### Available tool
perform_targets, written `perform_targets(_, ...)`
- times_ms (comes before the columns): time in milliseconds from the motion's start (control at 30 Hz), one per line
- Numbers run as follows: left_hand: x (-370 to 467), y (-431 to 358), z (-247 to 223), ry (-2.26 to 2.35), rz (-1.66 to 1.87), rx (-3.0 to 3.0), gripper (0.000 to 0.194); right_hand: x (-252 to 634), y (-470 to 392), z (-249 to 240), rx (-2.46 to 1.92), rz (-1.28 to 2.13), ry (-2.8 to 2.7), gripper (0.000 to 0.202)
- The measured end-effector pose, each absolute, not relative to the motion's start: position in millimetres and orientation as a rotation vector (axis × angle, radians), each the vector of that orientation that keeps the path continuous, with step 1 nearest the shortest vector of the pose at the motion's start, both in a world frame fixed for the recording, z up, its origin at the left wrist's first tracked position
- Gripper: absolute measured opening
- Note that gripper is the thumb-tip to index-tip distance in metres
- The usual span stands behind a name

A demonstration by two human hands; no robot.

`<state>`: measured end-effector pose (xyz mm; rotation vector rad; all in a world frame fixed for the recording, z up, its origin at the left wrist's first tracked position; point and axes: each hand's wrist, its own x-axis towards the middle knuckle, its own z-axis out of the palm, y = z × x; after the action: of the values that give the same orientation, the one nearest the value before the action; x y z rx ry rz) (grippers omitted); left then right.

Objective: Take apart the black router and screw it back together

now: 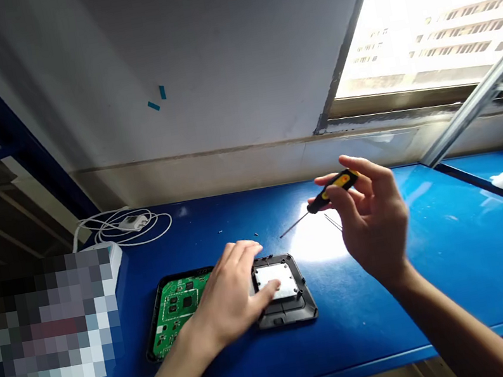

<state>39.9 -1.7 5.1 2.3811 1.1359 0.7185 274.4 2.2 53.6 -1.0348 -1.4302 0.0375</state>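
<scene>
Right hand (pixel 375 219), raised right of the black cover (pixel 292 315), grips 1 screwdriver (pixel 335 190); left hand (pixel 230 292), loosely spread, seemingly touches that cover, with the green circuit board (pixel 178 300) on the cover's left.

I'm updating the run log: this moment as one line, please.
left hand: thumb at silver plate on black cover | right hand: holds yellow-black screwdriver | green circuit board: beside cover, partly hidden

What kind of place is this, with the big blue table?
Probably an electronics work area: a green circuit board lies on the blue tabletop, and the right hand holds a small screwdriver above it.
</scene>
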Motion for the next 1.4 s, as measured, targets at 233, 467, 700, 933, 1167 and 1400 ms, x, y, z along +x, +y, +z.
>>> perform_targets(233, 21.1, 14.2, 12.6, 1.305, 0.789, 2.412, 0.021, 264.7, 45.9, 9.1, -1.047, 0.499, -1.247, 0.041)
perform_targets(467, 5.7, 12.2, 10.0, 1.125, 0.478, 2.551, 0.03, 261.7, 43.7, 2.0, -1.067, 0.563, -1.176, 0.043)
perform_targets(700, 7.7, 10.0, 8.1, 1.11, 0.405, 2.573, 0.028, 262.1, 47.6, -2.4, -1.095, 0.596, -1.15, 0.046)
perform_targets(933, 5.9, 10.1, 3.9, 1.109, 0.38, 2.577, 0.032, 262.4, 51.6, -8.5, -1.105, 0.606, -1.141, 0.048)
perform_targets(1167, 5.5, 10.3, 2.3, 1.112, 0.338, 2.557, 0.036, 261.8, 52.2, -8.4, -1.111, 0.61, -1.136, 0.049)
perform_targets(1400, 5.9, 9.7, 2.2, 1.105, 0.297, 2.552, 0.038, 264.1, 50.5, -4.9, -1.099, 0.616, -1.104, 0.048)
